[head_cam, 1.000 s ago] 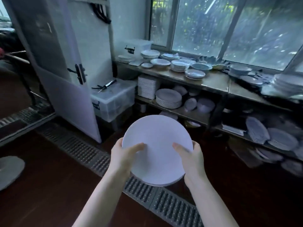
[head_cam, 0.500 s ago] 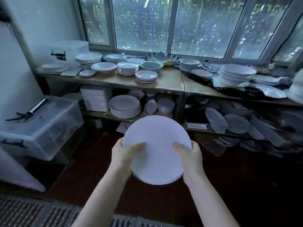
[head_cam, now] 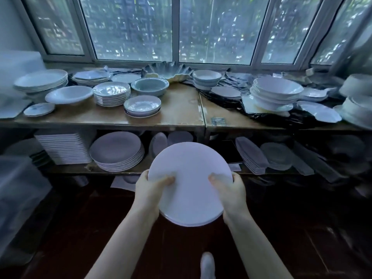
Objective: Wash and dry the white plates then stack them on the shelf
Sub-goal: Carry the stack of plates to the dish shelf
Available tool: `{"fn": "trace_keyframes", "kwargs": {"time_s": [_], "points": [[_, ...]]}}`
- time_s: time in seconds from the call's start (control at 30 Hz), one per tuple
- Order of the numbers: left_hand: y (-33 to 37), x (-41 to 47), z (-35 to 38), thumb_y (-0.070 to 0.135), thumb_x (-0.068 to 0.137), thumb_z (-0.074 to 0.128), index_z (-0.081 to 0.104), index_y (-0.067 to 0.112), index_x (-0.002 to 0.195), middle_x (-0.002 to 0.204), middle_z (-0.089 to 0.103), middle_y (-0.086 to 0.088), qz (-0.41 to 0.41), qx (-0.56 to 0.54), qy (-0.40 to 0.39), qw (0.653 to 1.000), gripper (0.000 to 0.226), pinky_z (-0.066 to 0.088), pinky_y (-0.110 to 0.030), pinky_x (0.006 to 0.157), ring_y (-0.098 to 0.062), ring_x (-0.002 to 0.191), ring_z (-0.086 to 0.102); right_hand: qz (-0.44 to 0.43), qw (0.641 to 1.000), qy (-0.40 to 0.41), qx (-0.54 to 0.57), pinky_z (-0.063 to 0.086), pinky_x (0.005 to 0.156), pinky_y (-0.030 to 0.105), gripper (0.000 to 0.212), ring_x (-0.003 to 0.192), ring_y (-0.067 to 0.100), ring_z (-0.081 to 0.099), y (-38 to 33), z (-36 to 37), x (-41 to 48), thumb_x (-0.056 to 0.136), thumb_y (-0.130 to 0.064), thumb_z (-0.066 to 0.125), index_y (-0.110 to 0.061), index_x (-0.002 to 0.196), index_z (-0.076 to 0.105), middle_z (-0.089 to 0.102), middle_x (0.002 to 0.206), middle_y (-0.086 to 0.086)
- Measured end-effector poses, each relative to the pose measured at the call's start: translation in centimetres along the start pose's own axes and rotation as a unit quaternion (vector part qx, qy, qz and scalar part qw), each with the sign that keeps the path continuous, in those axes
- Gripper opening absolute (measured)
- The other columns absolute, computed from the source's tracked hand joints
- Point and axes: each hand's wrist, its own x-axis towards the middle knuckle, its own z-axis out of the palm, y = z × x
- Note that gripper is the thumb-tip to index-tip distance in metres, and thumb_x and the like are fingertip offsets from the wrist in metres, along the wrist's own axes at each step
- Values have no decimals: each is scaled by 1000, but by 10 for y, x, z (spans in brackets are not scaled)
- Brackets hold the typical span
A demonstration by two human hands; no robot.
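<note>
Few white plates [head_cam: 191, 178] stacked, round, plain; L hand [head_cam: 150, 191], R hand [head_cam: 231, 191] grip.

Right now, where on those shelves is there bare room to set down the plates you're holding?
Bare wood on the top shelf, between the shallow dish stack and the black sheeting. Both ends are crowded; the lower shelf is packed with plate stacks.

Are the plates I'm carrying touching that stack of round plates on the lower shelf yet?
Apart. The head view shows a dark gap between the carried plates and the round stack on the lower shelf.
</note>
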Motion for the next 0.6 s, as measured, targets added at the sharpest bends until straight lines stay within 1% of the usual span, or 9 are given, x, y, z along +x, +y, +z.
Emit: {"fn": "trace_keyframes", "kwargs": {"time_s": [0.1, 0.13, 0.2, 0.27, 0.33, 0.4, 0.47, 0.53, 0.6], "points": [[3, 65, 42, -3, 70, 80, 63, 7, 111, 103, 72, -13, 6, 2, 12, 1000, 46, 57, -50, 85, -33, 92, 69, 1, 1000, -2, -1, 60, 69, 38, 40, 88, 24, 71, -11, 12, 74, 69, -28, 78, -22, 104, 59, 71, 101, 4], [5, 87, 58, -4, 70, 79, 63, 7, 110, 102, 72, -13, 8, 3, 13, 1000, 44, 58, -46, 80, -32, 89, 69, -1, 1000, -4, 0, 59, 66, 36, 40, 87, 23, 70, -16, 14, 100, 68, -29, 78, -23, 102, 59, 71, 99, 3], [10, 127, 88, -3, 71, 79, 64, 9, 103, 96, 72, -10, 11, 9, 15, 1000, 38, 57, -34, 67, -25, 80, 68, -3, 1000, -5, 0, 58, 66, 35, 38, 88, 22, 70, -26, 19, 151, 74, -25, 79, -23, 104, 57, 69, 100, 2], [16, 164, 115, -2, 71, 79, 64, 13, 96, 90, 72, -5, 8, 9, 15, 1000, 33, 54, -29, 61, -20, 76, 67, -7, 1000, -4, -8, 56, 64, 32, 35, 87, 21, 68, -36, 26, 200, 78, -21, 79, -22, 104, 56, 67, 100, 1], [22, 200, 138, -2, 71, 79, 63, 14, 93, 88, 72, -3, 1, 6, 18, 1000, 32, 54, -28, 59, -19, 74, 67, -11, 1000, -8, -14, 53, 59, 28, 30, 84, 19, 68, -45, 36, 246, 79, -20, 78, -26, 99, 56, 67, 99, 1], [27, 235, 155, -1, 71, 80, 64, 13, 98, 90, 72, -3, -7, 9, 25, 1000, 34, 55, -29, 62, -19, 76, 68, -13, 1000, -8, -21, 51, 61, 29, 29, 84, 19, 68, -49, 49, 285, 78, -20, 78, -26, 96, 55, 68, 99, 2], [31, 272, 168, 0, 71, 80, 64, 13, 101, 93, 72, -4, -13, 11, 29, 999, 37, 55, -31, 65, -19, 79, 68, -8, 1000, -10, -23, 52, 63, 30, 30, 87, 20, 68, -50, 63, 323, 78, -20, 79, -27, 97, 56, 68, 101, 2], [32, 311, 179, 0, 71, 80, 65, 13, 102, 95, 73, -4, -19, 18, 33, 999, 38, 54, -30, 63, -18, 79, 69, 1, 1000, -8, -24, 53, 64, 30, 32, 88, 20, 68, -47, 79, 359, 78, -18, 80, -26, 99, 57, 68, 102, 2], [30, 353, 188, 2, 70, 81, 65, 14, 107, 99, 73, -4, -30, 24, 30, 999, 42, 54, -30, 63, -17, 81, 69, 9, 1000, 0, -29, 54, 66, 31, 36, 89, 20, 68, -42, 96, 395, 79, -15, 81, -22, 105, 58, 68, 104, 3]]}}
